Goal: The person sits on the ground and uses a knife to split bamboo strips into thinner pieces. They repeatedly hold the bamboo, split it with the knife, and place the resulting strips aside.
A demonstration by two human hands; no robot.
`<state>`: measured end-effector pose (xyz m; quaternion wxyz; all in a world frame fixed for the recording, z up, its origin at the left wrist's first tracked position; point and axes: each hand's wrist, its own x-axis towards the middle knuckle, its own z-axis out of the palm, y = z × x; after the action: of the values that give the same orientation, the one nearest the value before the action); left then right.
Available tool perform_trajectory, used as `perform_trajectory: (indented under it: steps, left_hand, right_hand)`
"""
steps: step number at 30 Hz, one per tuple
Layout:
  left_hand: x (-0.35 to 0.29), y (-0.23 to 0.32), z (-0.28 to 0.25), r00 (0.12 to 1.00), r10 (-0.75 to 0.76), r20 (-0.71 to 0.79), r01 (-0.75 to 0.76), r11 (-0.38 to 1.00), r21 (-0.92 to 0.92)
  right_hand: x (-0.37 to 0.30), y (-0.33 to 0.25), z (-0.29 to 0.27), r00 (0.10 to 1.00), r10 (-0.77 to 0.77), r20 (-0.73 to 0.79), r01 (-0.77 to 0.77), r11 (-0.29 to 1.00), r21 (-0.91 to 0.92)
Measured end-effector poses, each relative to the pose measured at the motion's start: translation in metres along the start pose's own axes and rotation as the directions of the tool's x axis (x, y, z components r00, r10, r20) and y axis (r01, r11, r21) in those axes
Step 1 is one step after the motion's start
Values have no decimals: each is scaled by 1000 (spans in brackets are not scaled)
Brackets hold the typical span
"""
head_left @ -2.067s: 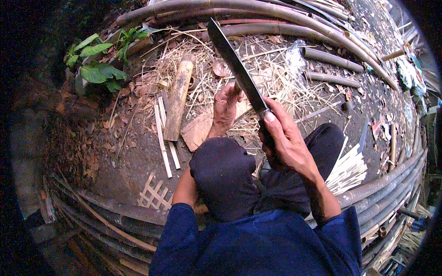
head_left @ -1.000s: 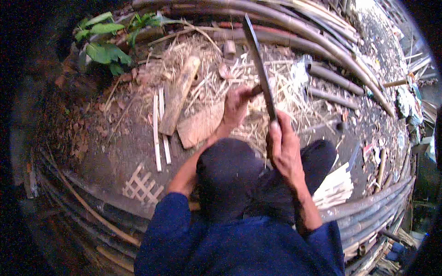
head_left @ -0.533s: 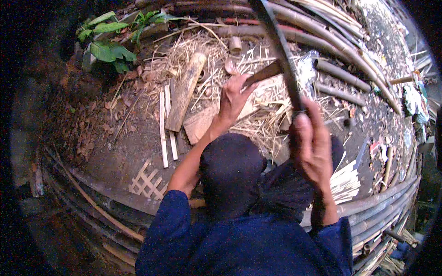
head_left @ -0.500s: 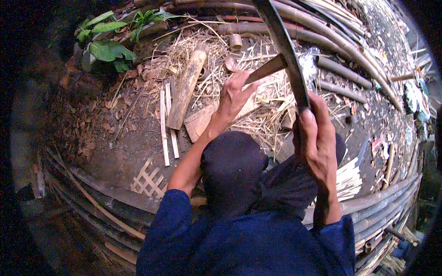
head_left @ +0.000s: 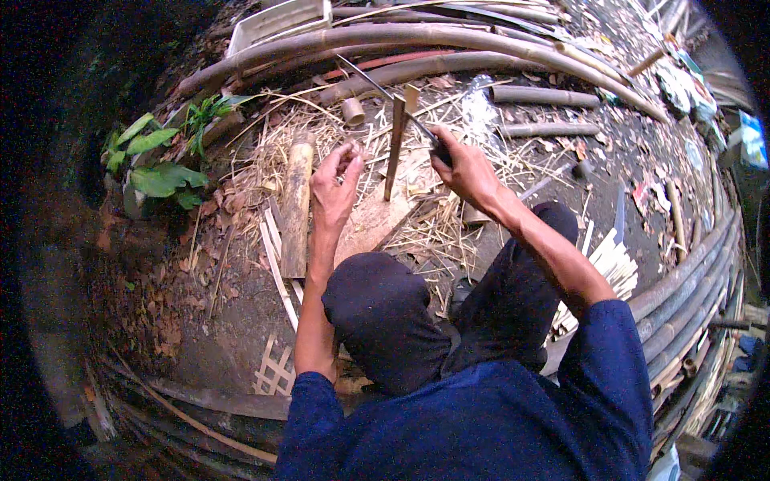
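My right hand (head_left: 467, 167) is wrapped round the dark handle of a machete (head_left: 370, 82), whose long blade points to the far left. The blade crosses the upper end of an upright bamboo piece (head_left: 395, 152); a lighter part of bamboo shows behind the blade. That piece stands over a flat wooden board (head_left: 373, 227) on the ground. To its left, my left hand (head_left: 335, 186) is raised, loosely curled and apart from the bamboo, with nothing visible in it. My dark-trousered knees are just below the board.
A short log (head_left: 297, 204) lies left of the board, beside pale bamboo strips (head_left: 278, 276). Shavings (head_left: 513, 164) litter the ground. Long bamboo poles (head_left: 449, 34) lie across the back. A bundle of pale strips (head_left: 605, 268) is at right; a woven lattice (head_left: 274, 367) lies lower left.
The machete has come down from its raised position to the upper end of the bamboo piece. My left hand has let go of the bamboo and moved left; the view has shifted.
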<state>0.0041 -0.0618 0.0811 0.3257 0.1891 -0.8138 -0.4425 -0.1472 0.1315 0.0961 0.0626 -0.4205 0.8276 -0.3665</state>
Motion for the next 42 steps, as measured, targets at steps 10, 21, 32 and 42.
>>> perform_trajectory:
  steps: [10,21,32,42]
  left_hand:
    - [54,46,46,969,241,58,-245,966,83]
    - [133,-9,126,784,431,-447,-472,881,20]
    - [159,-36,160,837,231,-495,-345,926,-152]
    - [153,-9,182,873,117,-474,-327,861,-390]
  right_hand:
    - [-30,-5,40,992,-96,83,69,958,280]
    - [13,22,17,993,47,106,-58,992,109]
    - [72,34,16,990,49,135,-113,846,520]
    - [82,65,13,979,165,123,-206,781,590]
